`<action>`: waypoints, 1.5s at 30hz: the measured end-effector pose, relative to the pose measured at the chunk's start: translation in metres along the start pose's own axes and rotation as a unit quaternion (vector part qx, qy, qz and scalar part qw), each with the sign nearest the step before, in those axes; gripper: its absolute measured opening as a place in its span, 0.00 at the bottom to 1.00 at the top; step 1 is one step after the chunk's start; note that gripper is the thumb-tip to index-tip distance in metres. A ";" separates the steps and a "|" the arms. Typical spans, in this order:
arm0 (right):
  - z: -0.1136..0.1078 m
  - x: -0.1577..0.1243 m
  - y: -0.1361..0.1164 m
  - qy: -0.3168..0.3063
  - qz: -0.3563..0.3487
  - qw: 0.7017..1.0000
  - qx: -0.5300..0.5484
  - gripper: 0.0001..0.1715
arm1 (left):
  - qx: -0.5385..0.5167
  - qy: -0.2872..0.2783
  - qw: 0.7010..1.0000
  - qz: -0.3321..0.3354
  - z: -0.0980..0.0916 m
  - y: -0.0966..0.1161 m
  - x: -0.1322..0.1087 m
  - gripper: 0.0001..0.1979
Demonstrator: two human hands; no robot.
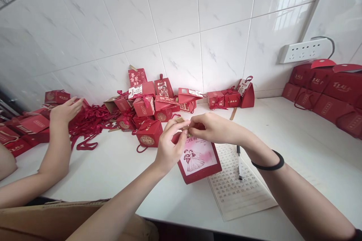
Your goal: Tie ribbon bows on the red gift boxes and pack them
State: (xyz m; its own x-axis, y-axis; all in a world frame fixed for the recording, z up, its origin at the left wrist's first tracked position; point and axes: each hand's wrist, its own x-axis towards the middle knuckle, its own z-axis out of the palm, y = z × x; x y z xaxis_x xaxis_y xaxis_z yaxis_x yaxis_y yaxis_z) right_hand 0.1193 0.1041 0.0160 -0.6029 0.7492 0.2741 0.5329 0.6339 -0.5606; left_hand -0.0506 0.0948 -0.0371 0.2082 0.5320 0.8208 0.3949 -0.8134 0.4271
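A red gift box (195, 158), with a pink panel showing a printed bride and groom, hangs tilted over the table between my hands. My left hand (171, 143) is closed at its top edge, thumb and fingers pinched together. From the right, my right hand (210, 128) meets it there, also in a pinch, with its fingertips touching those of the left. A small gold-coloured piece (180, 119) shows by the left fingers. What the right fingertips grip is too small and too covered to make out.
A handwritten notebook (240, 196) lies under the box, a pen (240, 162) on it. Several red gift boxes (144, 105) are piled against the tiled wall. Red ribbons (90, 120) lie left, near a co-worker's hand (66, 109). Red bags (325, 94) stand right, below a power strip (304, 51).
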 end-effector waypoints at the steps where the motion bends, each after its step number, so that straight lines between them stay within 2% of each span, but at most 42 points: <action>1: 0.000 0.000 0.000 -0.003 -0.003 1.000 -0.003 0.09 | -0.002 0.000 1.000 -0.001 0.000 0.000 0.000 0.12; 20: -0.006 -0.003 0.006 -0.055 -0.031 0.998 -0.024 0.07 | -0.078 -0.032 0.991 -0.102 0.001 0.005 -0.004 0.11; 25: -0.008 -0.004 0.004 -0.066 -0.041 0.997 -0.005 0.07 | -0.096 -0.047 0.991 -0.080 -0.004 0.004 -0.004 0.15; 33: -0.010 -0.006 0.003 -0.080 -0.032 0.996 0.006 0.07 | -0.051 -0.074 0.996 -0.029 -0.006 0.001 -0.003 0.23; 45: -0.009 -0.006 0.003 -0.091 -0.031 0.995 -0.010 0.06 | -0.078 -0.087 0.991 -0.065 -0.005 0.001 -0.003 0.22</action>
State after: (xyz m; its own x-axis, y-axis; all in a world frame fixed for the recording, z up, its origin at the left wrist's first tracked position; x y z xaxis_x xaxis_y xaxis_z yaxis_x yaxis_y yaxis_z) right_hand 0.1301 0.1034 0.0200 -0.7313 0.6628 0.1609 0.5024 0.6830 -0.5302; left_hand -0.0556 0.0912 -0.0370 0.3207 0.6559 0.6833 0.2888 -0.7548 0.5890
